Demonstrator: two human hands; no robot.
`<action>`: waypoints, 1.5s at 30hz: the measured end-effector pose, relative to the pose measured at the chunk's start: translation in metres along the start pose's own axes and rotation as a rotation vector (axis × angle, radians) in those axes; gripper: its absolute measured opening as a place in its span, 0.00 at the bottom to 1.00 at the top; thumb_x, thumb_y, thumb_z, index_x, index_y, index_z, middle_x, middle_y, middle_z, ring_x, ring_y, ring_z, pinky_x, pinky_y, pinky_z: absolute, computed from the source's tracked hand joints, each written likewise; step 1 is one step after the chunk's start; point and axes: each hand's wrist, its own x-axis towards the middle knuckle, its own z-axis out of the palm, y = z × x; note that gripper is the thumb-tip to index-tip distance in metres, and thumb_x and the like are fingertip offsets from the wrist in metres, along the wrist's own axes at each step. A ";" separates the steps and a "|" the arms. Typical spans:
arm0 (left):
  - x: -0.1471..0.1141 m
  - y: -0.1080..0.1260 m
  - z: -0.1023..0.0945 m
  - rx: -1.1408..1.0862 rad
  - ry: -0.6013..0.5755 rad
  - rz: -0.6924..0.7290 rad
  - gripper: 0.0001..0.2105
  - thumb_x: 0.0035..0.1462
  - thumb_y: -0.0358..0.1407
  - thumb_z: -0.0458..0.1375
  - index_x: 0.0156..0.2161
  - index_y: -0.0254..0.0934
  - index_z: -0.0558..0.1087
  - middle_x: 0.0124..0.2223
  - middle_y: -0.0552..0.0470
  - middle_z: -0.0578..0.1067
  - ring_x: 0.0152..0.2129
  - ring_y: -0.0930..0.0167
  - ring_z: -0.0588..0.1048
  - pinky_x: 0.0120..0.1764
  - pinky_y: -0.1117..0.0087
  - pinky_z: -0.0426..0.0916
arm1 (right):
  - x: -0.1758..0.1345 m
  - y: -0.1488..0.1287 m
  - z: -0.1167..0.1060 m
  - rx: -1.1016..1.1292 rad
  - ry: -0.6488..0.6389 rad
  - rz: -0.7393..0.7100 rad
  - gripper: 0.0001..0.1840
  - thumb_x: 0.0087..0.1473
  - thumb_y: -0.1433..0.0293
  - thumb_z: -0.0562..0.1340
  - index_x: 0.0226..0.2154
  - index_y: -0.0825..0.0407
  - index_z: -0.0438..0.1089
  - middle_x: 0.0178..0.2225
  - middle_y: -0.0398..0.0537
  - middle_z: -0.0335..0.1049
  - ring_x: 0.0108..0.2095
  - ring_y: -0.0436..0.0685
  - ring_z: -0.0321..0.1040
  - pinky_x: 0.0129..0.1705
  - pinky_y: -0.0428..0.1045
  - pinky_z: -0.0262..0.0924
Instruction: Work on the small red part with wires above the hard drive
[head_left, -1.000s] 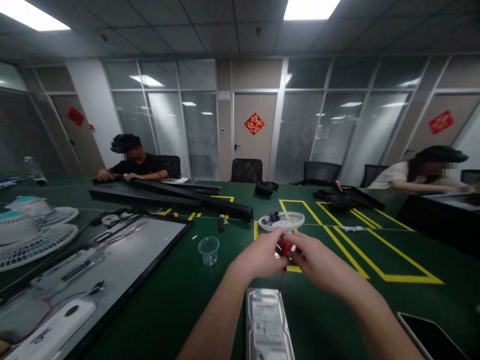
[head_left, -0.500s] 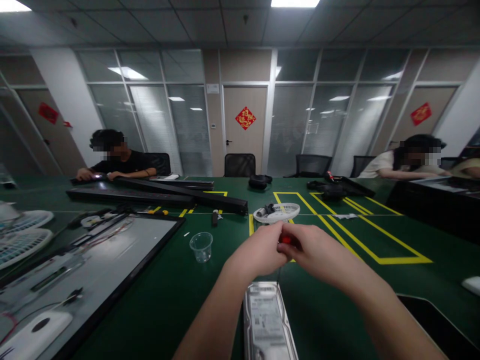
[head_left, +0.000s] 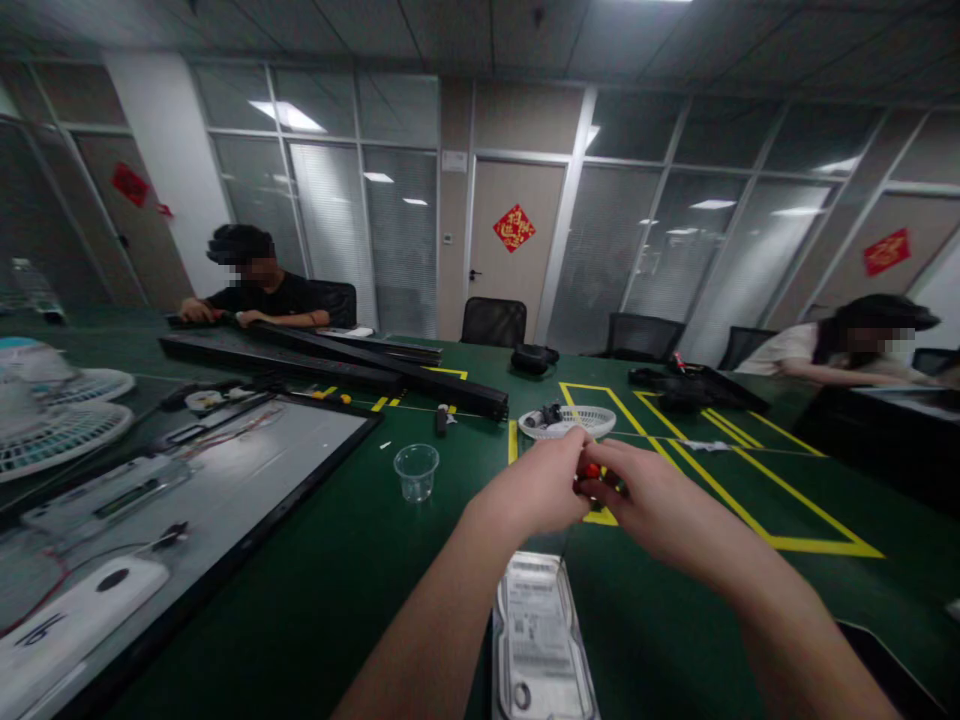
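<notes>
At the tabletop's point(head_left: 420, 600) far left: white fan grilles point(head_left: 67, 440), two of them, one behind the other. Nearer, a white device point(head_left: 82, 620) with a dark round spot and a handwritten mark, lying on a black-framed grey panel point(head_left: 300, 450); loose wiring on that panel too.

Behind, a seated person in a black top point(head_left: 289, 295), headset on, both hands near the ends of long black bars point(head_left: 457, 393), which lie crossed. Next, near the panel's right edge, clear plastic cup point(head_left: 416, 475), upright. Small dark piece point(head_left: 442, 422) a bit farther back.

Centre: hard drive point(head_left: 541, 635), flat on the tabletop, label up, below the hands and partly behind the left forearm. Left hand point(head_left: 551, 490) above its far end, fingers curled in against the other hand; fingertips hidden, so can't tell what that grip is closed on. White oval basket point(head_left: 568, 422) just beyond, small dark parts inside. Red piece point(head_left: 592, 470) sits between the two hands, mostly covered.

Right hand point(head_left: 649, 490): grip pinching the red piece between thumb and fingers. Thin dark shaft point(head_left: 565, 540) shows below the hands, pointing at the drive's far edge; contact unclear.

Right side: yellow tape outlines point(head_left: 832, 547), dark flat slab point(head_left: 889, 665) near the right forearm, second person in a light top point(head_left: 784, 352) leaning over the tabletop.
</notes>
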 end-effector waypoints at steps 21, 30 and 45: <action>0.007 -0.041 0.036 -0.454 0.244 0.039 0.19 0.52 0.25 0.66 0.48 0.37 0.71 0.41 0.50 0.81 0.36 0.67 0.80 0.39 0.69 0.70 | 0.004 0.025 0.055 0.373 0.384 0.006 0.05 0.66 0.66 0.67 0.44 0.47 0.79 0.38 0.47 0.80 0.35 0.59 0.74 0.37 0.53 0.67; 0.006 -0.053 0.054 -0.462 0.240 0.014 0.11 0.51 0.34 0.71 0.36 0.35 0.74 0.35 0.53 0.77 0.33 0.69 0.74 0.35 0.70 0.66 | -0.004 0.033 0.087 0.606 0.569 0.044 0.11 0.67 0.58 0.67 0.46 0.47 0.78 0.41 0.50 0.82 0.38 0.61 0.79 0.41 0.55 0.74; 0.011 -0.073 0.057 -0.660 0.103 0.048 0.16 0.53 0.41 0.74 0.34 0.34 0.73 0.34 0.52 0.76 0.33 0.69 0.74 0.40 0.68 0.69 | -0.006 0.037 0.107 0.792 0.654 0.065 0.21 0.67 0.53 0.68 0.57 0.45 0.79 0.54 0.56 0.82 0.48 0.64 0.81 0.47 0.58 0.78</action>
